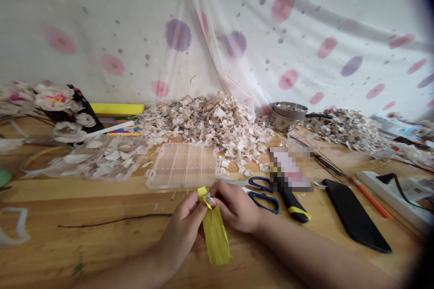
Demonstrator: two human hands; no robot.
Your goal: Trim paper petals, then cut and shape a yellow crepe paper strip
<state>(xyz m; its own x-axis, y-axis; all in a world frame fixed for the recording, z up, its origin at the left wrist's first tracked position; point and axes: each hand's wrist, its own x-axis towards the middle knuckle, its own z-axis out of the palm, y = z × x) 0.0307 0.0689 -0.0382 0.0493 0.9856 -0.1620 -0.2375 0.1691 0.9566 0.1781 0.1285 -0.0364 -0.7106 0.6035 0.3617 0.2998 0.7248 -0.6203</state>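
Note:
A strip of yellow-green crepe paper (217, 239) hangs down between my hands, its top end folded over at the fingertips. My left hand (185, 223) pinches that end from the left. My right hand (237, 205) closes on it from the right, thumb and finger together. A small whitish bit (210, 200) shows between the fingertips; I cannot make out what it is. A thin dark twig (115, 221) runs leftward from behind my left hand; whether the hand touches it is hidden. Scissors (262, 196) with dark blue handles lie just beyond my right hand.
A clear divided plastic box (183, 165) stands before a large heap of pale petals (217, 126). Right are a black-and-yellow handle (293, 203), a black phone-like slab (356, 214), a power strip (400, 198) and a metal pot (288, 115). Left, a tray of petals (115, 158) and artificial flowers (56, 97).

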